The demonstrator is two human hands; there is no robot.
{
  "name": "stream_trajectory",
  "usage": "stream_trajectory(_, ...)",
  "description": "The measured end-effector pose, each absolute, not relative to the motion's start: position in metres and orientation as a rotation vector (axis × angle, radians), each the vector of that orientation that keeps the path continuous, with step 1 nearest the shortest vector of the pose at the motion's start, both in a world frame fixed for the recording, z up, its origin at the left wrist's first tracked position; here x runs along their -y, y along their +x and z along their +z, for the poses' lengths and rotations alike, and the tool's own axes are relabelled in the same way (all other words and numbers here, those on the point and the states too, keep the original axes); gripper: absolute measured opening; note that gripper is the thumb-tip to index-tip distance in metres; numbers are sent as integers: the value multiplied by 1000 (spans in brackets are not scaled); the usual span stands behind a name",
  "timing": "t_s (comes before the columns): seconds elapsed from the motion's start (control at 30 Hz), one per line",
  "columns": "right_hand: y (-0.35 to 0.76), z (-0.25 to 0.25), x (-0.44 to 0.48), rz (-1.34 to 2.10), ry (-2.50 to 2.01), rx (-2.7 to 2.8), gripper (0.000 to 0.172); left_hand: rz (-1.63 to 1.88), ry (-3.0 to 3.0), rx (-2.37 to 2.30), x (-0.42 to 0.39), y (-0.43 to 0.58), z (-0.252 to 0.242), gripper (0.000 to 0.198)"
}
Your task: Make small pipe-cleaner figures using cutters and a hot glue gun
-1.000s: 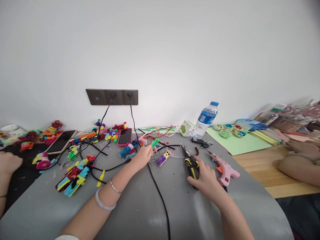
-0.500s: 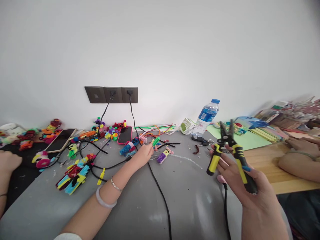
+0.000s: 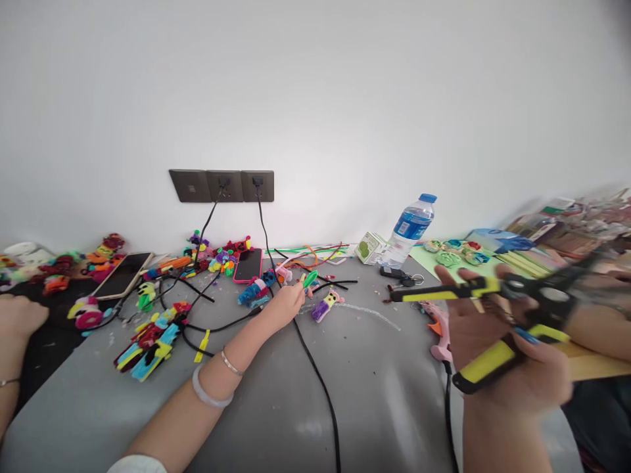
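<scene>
My left hand [image 3: 286, 303] is closed on a small bent green pipe cleaner [image 3: 310, 279], which sticks out past the fingertips. Close by on the grey table [image 3: 276, 407] lies a small fuzzy figure [image 3: 326, 306] in purple and yellow. Over the right side, my right hand [image 3: 513, 371] holds yellow-and-black wire strippers [image 3: 486, 361] lying sideways across the palm, handles spread and jaws to the right. The thumb presses on one handle; motion blurs the jaws. Below and left of that hand is a pink glue gun [image 3: 441, 335] with a black cable.
Fuzzy figures [image 3: 148, 345], phones [image 3: 123, 276] and black cords [image 3: 315, 374] spread over the left. Car keys [image 3: 401, 276], a water bottle [image 3: 413, 226] and a small box [image 3: 371, 247] stand near the wall. Other people's hands [image 3: 17, 328] show at both edges.
The wire strippers have turned in my right hand from jaws up to jaws pointing right, and that hand has shifted slightly right. My left hand stays nearly still with the green pipe cleaner.
</scene>
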State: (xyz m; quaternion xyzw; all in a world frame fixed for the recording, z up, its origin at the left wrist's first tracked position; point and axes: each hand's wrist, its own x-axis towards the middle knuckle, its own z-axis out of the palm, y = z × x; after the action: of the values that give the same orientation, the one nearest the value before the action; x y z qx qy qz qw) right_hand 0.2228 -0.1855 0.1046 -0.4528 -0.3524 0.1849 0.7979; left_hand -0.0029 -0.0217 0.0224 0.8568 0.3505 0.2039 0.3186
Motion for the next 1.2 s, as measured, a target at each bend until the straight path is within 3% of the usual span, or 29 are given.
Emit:
stream_trajectory(0.2, 200, 116, 194, 414, -783, 770, 57, 572, 2256, -903, 21, -2, 19, 35)
stream_trajectory(0.37, 199, 82, 181, 976, -1003, 916, 65, 607, 2300, -890, 22, -1, 22, 34)
stream_trajectory(0.63, 173, 62, 182, 1644, -1232, 1003, 36, 582, 2392, -823, 31, 0, 30, 32)
stream_trajectory(1.2, 173, 82, 180, 1562, -1421, 1085, 34, 593, 2871, -790, 32, 1, 18, 29)
